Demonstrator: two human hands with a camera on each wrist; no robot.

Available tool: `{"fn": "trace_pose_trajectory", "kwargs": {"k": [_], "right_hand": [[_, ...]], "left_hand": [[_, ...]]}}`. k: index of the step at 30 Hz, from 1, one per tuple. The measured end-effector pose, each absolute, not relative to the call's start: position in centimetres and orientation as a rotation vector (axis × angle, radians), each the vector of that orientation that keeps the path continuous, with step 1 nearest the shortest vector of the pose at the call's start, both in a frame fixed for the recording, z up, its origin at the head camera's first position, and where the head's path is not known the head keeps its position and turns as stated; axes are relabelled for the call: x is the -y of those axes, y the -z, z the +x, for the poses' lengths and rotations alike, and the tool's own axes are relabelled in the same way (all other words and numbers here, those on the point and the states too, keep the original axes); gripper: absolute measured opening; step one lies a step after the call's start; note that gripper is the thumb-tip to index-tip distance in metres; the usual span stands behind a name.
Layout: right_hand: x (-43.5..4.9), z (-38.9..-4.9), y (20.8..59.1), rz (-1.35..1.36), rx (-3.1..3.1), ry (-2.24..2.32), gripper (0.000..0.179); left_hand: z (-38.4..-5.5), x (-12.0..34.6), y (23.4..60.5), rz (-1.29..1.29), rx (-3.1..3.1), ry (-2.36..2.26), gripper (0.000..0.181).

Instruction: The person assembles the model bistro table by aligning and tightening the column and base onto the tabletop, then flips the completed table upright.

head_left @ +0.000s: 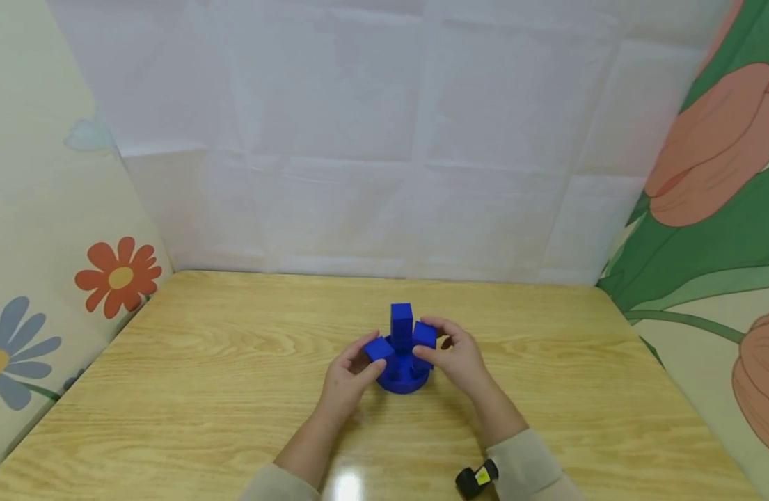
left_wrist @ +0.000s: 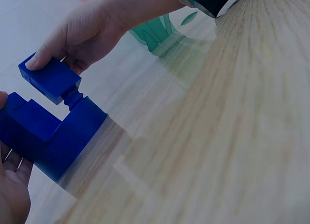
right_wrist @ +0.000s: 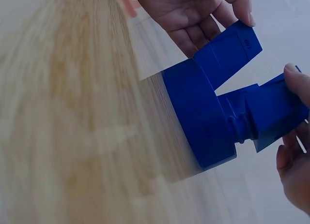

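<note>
A round blue base (head_left: 403, 384) stands on the table, with three blue blocks rising from it. My left hand (head_left: 345, 381) holds the left block (head_left: 381, 349), thumb on its near side and fingers behind; this block leans outward over the rim. On the other side, my right hand (head_left: 464, 358) pinches the right block (head_left: 424, 335) between thumb and fingers. A ridged, screw-like stem (right_wrist: 240, 127) shows between that block and the base in the right wrist view. The back block (head_left: 401, 323) stands upright, touched by neither hand.
The wood-grained table (head_left: 202, 376) runs back to a creased white sheet (head_left: 359, 139). Flower-patterned cloth (head_left: 703, 139) hangs at both sides. A black device with a yellow label (head_left: 477, 479) sits by the right sleeve.
</note>
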State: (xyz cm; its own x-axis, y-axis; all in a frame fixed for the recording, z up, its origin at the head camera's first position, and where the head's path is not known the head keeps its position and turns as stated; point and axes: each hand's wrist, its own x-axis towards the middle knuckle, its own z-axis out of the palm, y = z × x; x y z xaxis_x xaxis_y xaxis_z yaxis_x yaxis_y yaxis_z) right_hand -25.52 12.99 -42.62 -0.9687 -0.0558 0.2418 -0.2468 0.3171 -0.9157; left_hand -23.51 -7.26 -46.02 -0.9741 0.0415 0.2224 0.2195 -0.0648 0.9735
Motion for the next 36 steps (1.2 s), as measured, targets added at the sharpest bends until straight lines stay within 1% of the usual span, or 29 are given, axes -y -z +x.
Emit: {"fn": "trace_pose_trajectory", "kwargs": {"k": [6,22,31,36], "right_hand": [[-12.9,-25.5,42.6,0.276,2.461,-1.704,0.046],[-12.4,-25.9,42.8,0.266,2.519,-1.697,0.044],[-13.3,-25.5,43.1,0.447,2.441,-1.658,0.032],[-13.5,-25.6,43.1,0.489,2.44,-1.658,0.035]], "left_hand": [[-23.5,7.1,45.9,-0.276,2.074,2.189,0.048],[-23.4,7.1,46.0,-0.303,2.073,2.18,0.047],[-23.3,7.1,45.8,-0.272,2.096,2.173,0.048],[-23.4,7.1,45.8,-0.27,2.088,2.184,0.048]]}}
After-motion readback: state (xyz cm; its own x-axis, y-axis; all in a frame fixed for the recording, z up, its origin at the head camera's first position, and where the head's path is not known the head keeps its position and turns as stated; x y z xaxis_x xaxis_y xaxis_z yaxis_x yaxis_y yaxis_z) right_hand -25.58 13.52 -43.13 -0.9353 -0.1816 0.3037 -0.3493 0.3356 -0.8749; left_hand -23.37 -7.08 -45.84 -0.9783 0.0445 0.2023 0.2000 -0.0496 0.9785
